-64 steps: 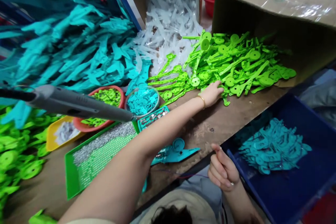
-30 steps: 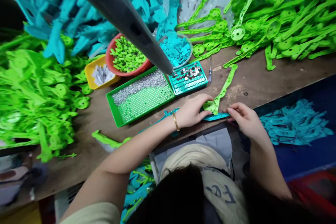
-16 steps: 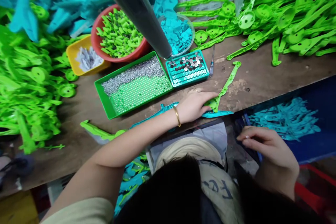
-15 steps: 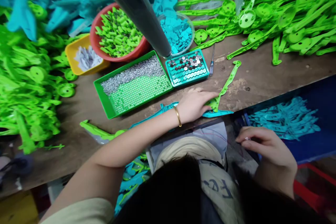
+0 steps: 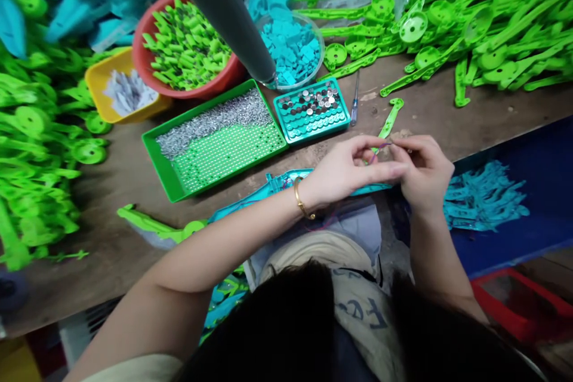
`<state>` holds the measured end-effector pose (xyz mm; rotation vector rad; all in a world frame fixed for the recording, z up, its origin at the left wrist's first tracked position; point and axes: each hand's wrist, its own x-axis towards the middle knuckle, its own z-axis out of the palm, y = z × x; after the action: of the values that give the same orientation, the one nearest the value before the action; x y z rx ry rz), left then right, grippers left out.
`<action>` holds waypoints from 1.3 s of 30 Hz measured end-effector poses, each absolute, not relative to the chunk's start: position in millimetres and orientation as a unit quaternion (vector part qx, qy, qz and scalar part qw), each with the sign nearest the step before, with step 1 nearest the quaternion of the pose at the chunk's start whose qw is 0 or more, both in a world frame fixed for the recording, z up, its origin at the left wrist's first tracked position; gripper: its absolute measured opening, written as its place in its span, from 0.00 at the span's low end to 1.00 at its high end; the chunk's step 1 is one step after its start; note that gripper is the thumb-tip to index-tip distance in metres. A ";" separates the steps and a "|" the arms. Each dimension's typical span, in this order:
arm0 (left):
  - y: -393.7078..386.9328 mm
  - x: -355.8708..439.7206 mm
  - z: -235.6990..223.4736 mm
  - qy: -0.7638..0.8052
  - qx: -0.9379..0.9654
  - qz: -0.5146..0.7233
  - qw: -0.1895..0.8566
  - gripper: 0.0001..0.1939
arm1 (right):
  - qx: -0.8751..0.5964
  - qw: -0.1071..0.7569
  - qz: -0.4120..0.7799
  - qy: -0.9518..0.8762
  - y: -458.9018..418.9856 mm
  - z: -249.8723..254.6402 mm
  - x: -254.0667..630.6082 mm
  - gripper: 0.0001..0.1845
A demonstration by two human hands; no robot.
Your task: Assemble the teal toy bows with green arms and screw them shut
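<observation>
My left hand (image 5: 347, 170), with a gold bangle at its wrist, is closed with its fingertips on a thin purple-red wire (image 5: 380, 147). Close against it, my right hand (image 5: 423, 170) pinches the same wire, and the two sets of fingertips nearly meet. Below them a long teal plastic shell (image 5: 246, 203) lies along the table's near edge, partly covered by my left hand and forearm. A slim bright green plastic arm (image 5: 393, 118) lies just beyond the fingers, its lower end hidden by them.
Behind my hands stand a green tray of screws (image 5: 215, 161) and a teal tray of small metal discs (image 5: 313, 125). A screwdriver (image 5: 355, 108) lies beside them. Green parts are heaped left and right. A slanting grey pole (image 5: 219, 12) crosses above the bowls. A blue bin (image 5: 528, 161) stands right.
My right hand has risen from beside the table edge to meet my left hand. My left hand has lifted off the green arm and now fingers the wire. The view has shifted slightly.
</observation>
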<state>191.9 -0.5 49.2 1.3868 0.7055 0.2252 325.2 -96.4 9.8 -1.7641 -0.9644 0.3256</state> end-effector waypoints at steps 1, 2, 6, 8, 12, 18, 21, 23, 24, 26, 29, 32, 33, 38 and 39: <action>2.1 195.9 43.8 0.332 0.652 0.127 0.669 0.16 | -0.729 0.536 0.173 -0.390 -92.3 5.2 331.0 0.05; 5.0 199.7 38.4 0.343 0.681 0.153 0.628 0.13 | -0.714 0.548 0.224 -0.373 -89.9 1.6 336.2 0.06; 14.7 211.6 23.5 0.368 0.744 0.198 0.521 0.05 | -0.647 0.585 0.385 -0.301 -91.4 -2.5 349.5 0.13; 16.5 215.7 22.2 0.370 0.751 0.195 0.512 0.05 | -0.626 0.608 0.401 -0.278 -92.7 -0.4 353.3 0.15; 16.3 222.9 25.1 0.381 0.750 0.190 0.506 0.05 | -0.617 0.624 0.399 -0.267 -90.6 2.5 360.4 0.17; 10.7 234.5 20.8 0.404 0.744 0.192 0.496 0.06 | -0.631 0.619 0.385 -0.267 -82.1 -3.5 372.9 0.19; 5.9 238.1 16.9 0.413 0.748 0.200 0.480 0.06 | -0.640 0.602 0.405 -0.254 -78.1 -7.4 380.1 0.20; 3.2 239.4 16.0 0.419 0.756 0.196 0.464 0.07 | -0.638 0.592 0.420 -0.258 -76.3 -8.6 384.8 0.19; 2.1 239.8 16.0 0.422 0.761 0.192 0.455 0.07 | -0.636 0.587 0.425 -0.265 -75.6 -8.7 387.1 0.19; 0.5 240.6 16.8 0.429 0.768 0.180 0.439 0.07 | -0.630 0.580 0.434 -0.279 -74.3 -8.2 391.1 0.18; -1.1 242.2 17.9 0.443 0.775 0.163 0.420 0.07 | -0.618 0.579 0.452 -0.280 -71.6 -6.1 395.6 0.18; -1.6 243.9 17.1 0.446 0.776 0.162 0.415 0.07 | -0.613 0.578 0.470 -0.263 -68.9 -3.6 398.5 0.19; -1.4 244.4 16.3 0.446 0.775 0.166 0.416 0.07 | -0.614 0.574 0.476 -0.259 -68.2 -3.0 399.4 0.19; 2.1 246.1 8.0 0.444 0.775 0.168 0.418 0.07 | -0.656 0.531 0.437 -0.309 -66.1 -5.7 403.7 0.16; 2.9 246.5 6.2 0.446 0.778 0.164 0.412 0.07 | -0.680 0.512 0.400 -0.341 -65.2 -7.4 404.2 0.14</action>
<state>246.5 2.9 6.2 1.9559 1.1216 0.4120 404.2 -65.2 -7.4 -1.6346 -0.8196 0.9613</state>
